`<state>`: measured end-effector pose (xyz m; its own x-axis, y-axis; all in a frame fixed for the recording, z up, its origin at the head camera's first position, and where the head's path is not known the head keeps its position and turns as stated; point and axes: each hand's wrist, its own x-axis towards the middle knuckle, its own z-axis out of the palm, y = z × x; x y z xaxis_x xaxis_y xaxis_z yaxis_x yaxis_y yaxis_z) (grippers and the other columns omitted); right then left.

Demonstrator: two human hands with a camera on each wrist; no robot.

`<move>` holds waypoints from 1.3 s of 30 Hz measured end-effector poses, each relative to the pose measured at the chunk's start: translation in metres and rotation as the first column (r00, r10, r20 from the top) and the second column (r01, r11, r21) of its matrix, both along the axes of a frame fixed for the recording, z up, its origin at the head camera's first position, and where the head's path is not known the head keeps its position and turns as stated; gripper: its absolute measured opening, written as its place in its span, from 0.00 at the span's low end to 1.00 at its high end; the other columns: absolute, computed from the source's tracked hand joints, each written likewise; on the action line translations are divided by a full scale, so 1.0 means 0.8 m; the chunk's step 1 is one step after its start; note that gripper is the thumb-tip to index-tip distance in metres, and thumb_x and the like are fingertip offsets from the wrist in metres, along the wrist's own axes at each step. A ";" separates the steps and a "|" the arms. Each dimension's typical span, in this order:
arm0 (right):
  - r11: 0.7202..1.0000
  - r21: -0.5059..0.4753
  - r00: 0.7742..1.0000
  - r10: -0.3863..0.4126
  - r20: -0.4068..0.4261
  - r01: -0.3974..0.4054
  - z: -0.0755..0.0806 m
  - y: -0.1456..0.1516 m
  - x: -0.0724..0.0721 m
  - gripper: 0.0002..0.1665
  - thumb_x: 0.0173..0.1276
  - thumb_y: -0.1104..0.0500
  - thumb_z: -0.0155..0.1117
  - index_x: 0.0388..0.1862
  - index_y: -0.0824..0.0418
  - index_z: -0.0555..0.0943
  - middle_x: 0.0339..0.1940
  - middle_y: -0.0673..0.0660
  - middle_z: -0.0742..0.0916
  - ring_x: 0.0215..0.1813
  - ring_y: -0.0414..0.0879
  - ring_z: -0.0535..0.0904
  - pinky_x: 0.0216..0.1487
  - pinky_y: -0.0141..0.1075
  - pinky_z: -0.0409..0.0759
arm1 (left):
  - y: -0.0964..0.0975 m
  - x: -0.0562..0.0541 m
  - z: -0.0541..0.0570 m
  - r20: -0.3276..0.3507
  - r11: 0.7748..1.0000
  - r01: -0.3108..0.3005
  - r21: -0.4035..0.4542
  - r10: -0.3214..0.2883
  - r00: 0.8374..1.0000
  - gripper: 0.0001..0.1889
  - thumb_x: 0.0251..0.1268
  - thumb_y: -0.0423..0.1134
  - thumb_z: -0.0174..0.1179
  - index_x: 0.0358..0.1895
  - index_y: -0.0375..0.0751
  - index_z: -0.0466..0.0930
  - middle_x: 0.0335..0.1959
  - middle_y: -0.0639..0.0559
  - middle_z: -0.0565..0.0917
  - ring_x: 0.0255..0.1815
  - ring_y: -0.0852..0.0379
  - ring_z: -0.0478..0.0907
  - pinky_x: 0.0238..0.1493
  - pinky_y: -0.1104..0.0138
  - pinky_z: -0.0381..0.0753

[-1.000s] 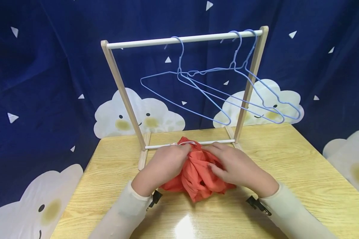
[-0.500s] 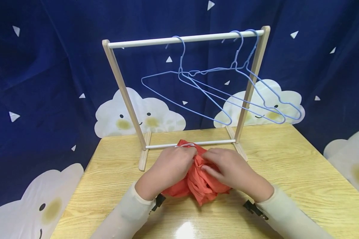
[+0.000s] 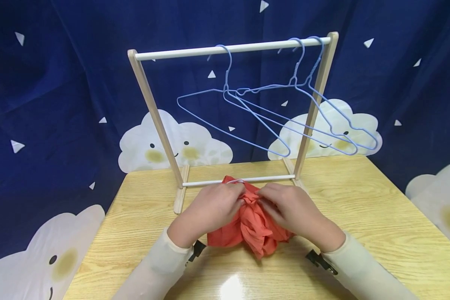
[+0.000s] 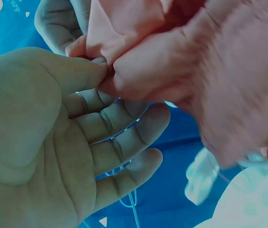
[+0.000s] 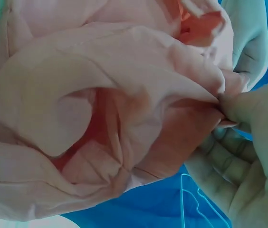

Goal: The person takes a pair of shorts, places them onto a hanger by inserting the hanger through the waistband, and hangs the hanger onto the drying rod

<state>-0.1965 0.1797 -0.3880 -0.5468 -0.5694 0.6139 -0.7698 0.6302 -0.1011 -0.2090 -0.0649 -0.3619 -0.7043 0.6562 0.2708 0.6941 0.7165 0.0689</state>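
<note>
A crumpled red garment [image 3: 256, 235] with a thin white cord [image 3: 235, 181] along its top edge is bunched between both hands. My left hand [image 3: 211, 208] pinches its gathered upper part. In the left wrist view the thumb and forefinger of that hand [image 4: 43, 123] nip a fold of the fabric [image 4: 148, 66], and the other fingers extend below. My right hand [image 3: 290, 206] grips the garment close beside the left. The right wrist view has the thumb of this hand [image 5: 253, 156] pinching an edge of the cloth [image 5: 124, 133], which hangs in loose folds with a dark hollow.
Behind the garment stands a small wooden clothes rack [image 3: 151, 112] on the wood-grain table [image 3: 360, 200]. Three blue wire hangers hang on its white top bar [image 3: 187, 53], one [image 3: 225, 127] near the middle and two on the right. A dark blue cloud-print curtain [image 3: 60, 125] forms the backdrop.
The right hand's fingers have closed in on the fabric beside the left hand. The garment's lower folds have shifted slightly right and bunched differently, while the rack and hangers stay put.
</note>
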 end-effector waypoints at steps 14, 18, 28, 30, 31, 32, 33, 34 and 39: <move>0.993 -0.108 0.998 -0.042 -0.044 0.037 0.010 0.021 -0.006 0.11 0.68 0.67 0.74 0.46 0.56 0.87 0.39 0.49 0.91 0.38 0.43 0.88 0.39 0.44 0.89 | -0.013 -0.010 0.001 0.056 1.000 -0.007 -0.007 0.007 0.998 0.08 0.80 0.49 0.65 0.44 0.50 0.80 0.30 0.60 0.80 0.31 0.59 0.77 0.37 0.60 0.81; 0.992 -0.123 0.997 -0.047 -0.068 0.038 0.014 0.025 -0.008 0.11 0.67 0.69 0.74 0.46 0.58 0.87 0.39 0.50 0.92 0.39 0.44 0.89 0.39 0.45 0.90 | -0.019 -0.013 0.003 0.049 1.000 0.022 -0.008 -0.022 0.999 0.07 0.80 0.47 0.60 0.46 0.50 0.82 0.35 0.60 0.83 0.34 0.60 0.80 0.41 0.59 0.83; 0.986 -0.150 0.992 -0.082 -0.092 0.067 0.023 0.030 -0.005 0.11 0.65 0.71 0.75 0.44 0.60 0.88 0.39 0.52 0.92 0.37 0.44 0.88 0.37 0.45 0.89 | -0.024 -0.021 -0.004 0.076 0.990 0.046 -0.134 -0.036 0.996 0.21 0.64 0.43 0.67 0.61 0.55 0.81 0.45 0.59 0.83 0.41 0.59 0.81 0.42 0.55 0.84; 0.986 -0.150 0.992 -0.085 -0.096 0.070 0.024 0.030 -0.005 0.11 0.66 0.71 0.74 0.44 0.60 0.88 0.39 0.52 0.92 0.37 0.44 0.88 0.37 0.45 0.89 | -0.024 -0.023 -0.008 0.071 0.990 0.045 -0.135 -0.035 0.997 0.20 0.67 0.46 0.70 0.61 0.56 0.80 0.46 0.58 0.84 0.42 0.58 0.82 0.43 0.55 0.85; 0.986 -0.151 0.991 -0.086 -0.099 0.070 0.024 0.031 -0.005 0.11 0.66 0.71 0.74 0.44 0.60 0.88 0.39 0.52 0.92 0.37 0.44 0.88 0.36 0.44 0.89 | -0.023 -0.023 -0.009 0.064 0.990 0.046 -0.130 -0.038 0.997 0.20 0.69 0.47 0.70 0.61 0.56 0.80 0.46 0.58 0.85 0.41 0.58 0.82 0.42 0.55 0.86; 0.986 -0.151 0.991 -0.087 -0.102 0.071 0.024 0.031 -0.005 0.10 0.66 0.71 0.74 0.44 0.60 0.88 0.39 0.53 0.92 0.36 0.44 0.88 0.36 0.44 0.89 | -0.023 -0.024 -0.010 0.061 0.992 0.047 -0.121 -0.039 0.997 0.19 0.69 0.47 0.71 0.60 0.56 0.80 0.44 0.58 0.85 0.40 0.58 0.82 0.40 0.56 0.85; 0.986 -0.152 0.991 -0.091 -0.101 0.075 0.025 0.031 -0.005 0.10 0.66 0.71 0.74 0.44 0.60 0.88 0.39 0.53 0.92 0.36 0.44 0.88 0.36 0.44 0.89 | -0.023 -0.025 -0.011 0.059 0.993 0.047 -0.109 -0.041 0.997 0.17 0.70 0.46 0.71 0.58 0.56 0.80 0.42 0.58 0.85 0.38 0.58 0.81 0.39 0.57 0.84; 0.985 -0.151 0.990 -0.094 -0.101 0.079 0.025 0.032 -0.005 0.10 0.66 0.71 0.74 0.43 0.60 0.87 0.39 0.53 0.92 0.36 0.44 0.88 0.36 0.44 0.89 | -0.023 -0.025 -0.012 0.060 0.994 0.049 -0.098 -0.043 0.997 0.16 0.70 0.46 0.71 0.57 0.55 0.80 0.40 0.58 0.84 0.35 0.59 0.80 0.37 0.58 0.83; 0.985 -0.145 0.991 -0.109 -0.081 0.097 0.028 0.034 -0.003 0.09 0.67 0.70 0.73 0.43 0.60 0.87 0.39 0.53 0.92 0.36 0.44 0.88 0.36 0.44 0.89 | -0.024 -0.025 -0.011 0.071 0.998 0.024 -0.050 -0.021 0.997 0.10 0.74 0.44 0.67 0.51 0.52 0.78 0.27 0.61 0.78 0.27 0.59 0.76 0.28 0.61 0.76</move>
